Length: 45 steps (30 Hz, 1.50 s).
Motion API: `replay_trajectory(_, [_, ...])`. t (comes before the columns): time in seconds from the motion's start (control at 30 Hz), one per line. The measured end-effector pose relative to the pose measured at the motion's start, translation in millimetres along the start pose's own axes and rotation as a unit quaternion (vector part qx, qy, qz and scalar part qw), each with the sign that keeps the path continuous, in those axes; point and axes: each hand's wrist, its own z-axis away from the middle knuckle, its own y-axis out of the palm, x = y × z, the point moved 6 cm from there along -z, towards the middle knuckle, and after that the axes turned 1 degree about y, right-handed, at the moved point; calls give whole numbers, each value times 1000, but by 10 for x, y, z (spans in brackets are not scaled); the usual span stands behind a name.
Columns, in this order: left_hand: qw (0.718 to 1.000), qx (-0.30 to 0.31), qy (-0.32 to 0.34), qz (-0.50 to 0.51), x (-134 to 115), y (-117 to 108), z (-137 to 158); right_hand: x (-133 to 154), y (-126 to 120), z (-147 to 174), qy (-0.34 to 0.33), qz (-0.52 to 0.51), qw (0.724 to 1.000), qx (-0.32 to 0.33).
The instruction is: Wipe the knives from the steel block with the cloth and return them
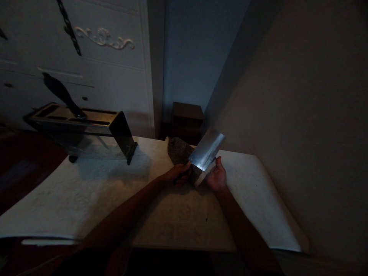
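Left hand: fingers wrapped round handle of cleaver | right hand: right of cleaver, thumb spread, other fingers cannot tell | brown cloth: beneath cleaver

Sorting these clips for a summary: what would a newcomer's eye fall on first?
Probably the bright cleaver right of center, its handle gripped in the left hand. A brown cloth shows behind its blade, the right hand near the cloth's pale edge. Next, the knife block on the table's left side, a black handle slanting up from it.

No readable text or labels
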Motion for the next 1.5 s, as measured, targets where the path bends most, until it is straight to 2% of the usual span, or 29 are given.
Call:
replay_trajectory(0.13, [1000,-28,9,-1,-25,-10,-3,47,-11,-16,-11,7,1000,-3])
replay_trajectory(0.33, [997,-74,25,11,-44,-12,-3,249,-53,9,-62,5,998,-31])
replay_trajectory(0.57, [994,-105,24,14,-51,-10,-3,246,-73,7,-45,-11,999,25])
replay_trajectory(0.67, [994,-103,25,11,-63,13,21,209,-122,-13,-42,-5,999,13])
replay_trajectory(0.73, [994,-104,24,6,-59,25,28,175,-134,-19,-46,28,998,9])
replay_trajectory(0.83, [993,-113,33,-20,-52,36,26,103,-63,-7,-66,124,988,57])
replay_trajectory(0.9, [990,-122,47,-57,-56,46,27,38,-41,2,-70,177,979,66])
replay_trajectory(1.1, [977,-116,75,-162,-93,93,44,3,-120,-2,-82,213,974,-4])
replay_trajectory(1.5, [978,-80,30,-189,-78,48,66,225,-182,-16,-138,164,974,-80])
